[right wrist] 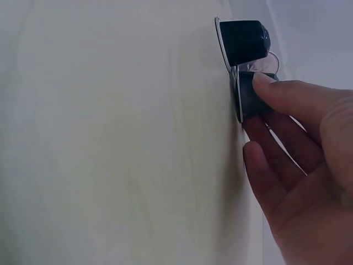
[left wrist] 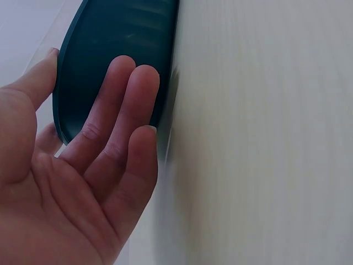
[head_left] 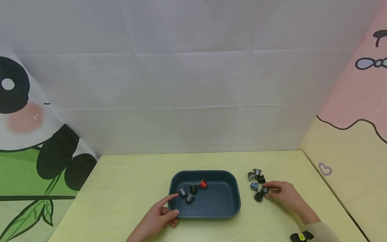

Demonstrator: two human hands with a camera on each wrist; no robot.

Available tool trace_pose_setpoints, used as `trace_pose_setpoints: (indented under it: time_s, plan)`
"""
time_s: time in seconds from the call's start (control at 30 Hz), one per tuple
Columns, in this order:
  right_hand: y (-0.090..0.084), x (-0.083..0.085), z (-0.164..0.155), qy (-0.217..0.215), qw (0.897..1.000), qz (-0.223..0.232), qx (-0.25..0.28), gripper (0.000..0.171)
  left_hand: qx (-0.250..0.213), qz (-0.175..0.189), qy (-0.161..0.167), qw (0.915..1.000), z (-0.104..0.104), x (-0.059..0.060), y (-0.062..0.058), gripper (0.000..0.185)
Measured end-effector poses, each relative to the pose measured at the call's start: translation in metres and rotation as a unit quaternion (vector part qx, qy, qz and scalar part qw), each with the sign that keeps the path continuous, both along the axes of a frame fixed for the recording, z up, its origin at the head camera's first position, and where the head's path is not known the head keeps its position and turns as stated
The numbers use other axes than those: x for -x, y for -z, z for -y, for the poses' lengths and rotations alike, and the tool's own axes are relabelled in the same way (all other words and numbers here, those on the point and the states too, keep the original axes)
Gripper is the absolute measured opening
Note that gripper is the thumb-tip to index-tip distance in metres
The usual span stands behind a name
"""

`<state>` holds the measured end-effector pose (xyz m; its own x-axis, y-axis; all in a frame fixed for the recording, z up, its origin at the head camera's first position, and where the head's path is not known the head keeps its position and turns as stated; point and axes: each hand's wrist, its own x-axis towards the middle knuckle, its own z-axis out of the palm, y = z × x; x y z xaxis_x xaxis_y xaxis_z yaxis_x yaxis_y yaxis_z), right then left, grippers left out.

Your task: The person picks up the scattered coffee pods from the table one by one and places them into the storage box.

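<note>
A dark blue-green tray holds a red coffee capsule, a black one and two grey ones. At its front-left corner my left hand touches the rim with spread, fairly straight fingers; the other fingers lie outside the tray in the left wrist view. On the right, my right hand pinches a dark coffee capsule between thumb and fingers. Another dark capsule touches it, rim toward the tabletop.
Several capsules lie loosely clustered right of the tray, among them a blue one and a silver one. The pale yellow table meets a white cloth backdrop behind, with printed panels on both sides.
</note>
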<state>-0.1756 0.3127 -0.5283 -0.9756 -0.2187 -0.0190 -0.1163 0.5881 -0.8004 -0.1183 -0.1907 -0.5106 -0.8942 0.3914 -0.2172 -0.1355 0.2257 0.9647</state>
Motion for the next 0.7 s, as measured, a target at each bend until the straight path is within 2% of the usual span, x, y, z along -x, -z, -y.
trace_pose_setpoints:
  time_s: [0.23, 0.7]
  plan:
    - [0.0007, -0.0021, 0.002, 0.023, 1.0, 0.003, -0.01, 0.035, 0.005, -0.005, -0.001, 1.0, 0.0005, -0.0003, -0.0001, 0.062]
    - [-0.0039, -0.0077, -0.0026, 0.034, 0.999, -0.024, -0.021, 0.035, 0.013, 0.0, -0.005, 0.9999, -0.0007, -0.0008, -0.0018, 0.062]
